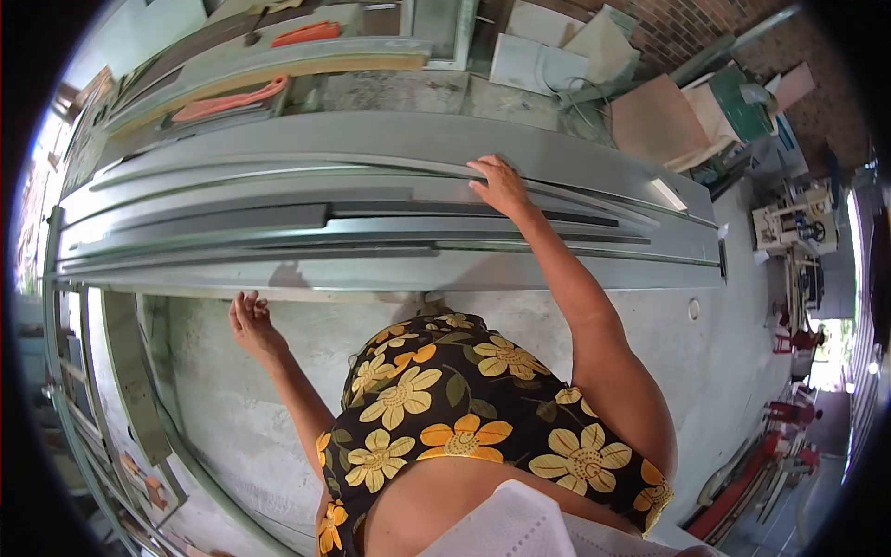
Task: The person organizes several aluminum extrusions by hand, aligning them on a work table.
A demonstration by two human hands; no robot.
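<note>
A stack of long grey metal profiles lies across a workbench in front of me. My right hand rests flat on top of the profiles, fingers spread over a thin strip near the far side. My left hand reaches under the near edge of the stack, fingers against its underside. I cannot tell whether that hand grips anything. My flowered garment fills the lower middle of the view.
Orange tools and more profiles lie on a bench behind. Boards and sheets are piled at the back right. A metal frame stands at the left. Machines and red stands sit on the concrete floor to the right.
</note>
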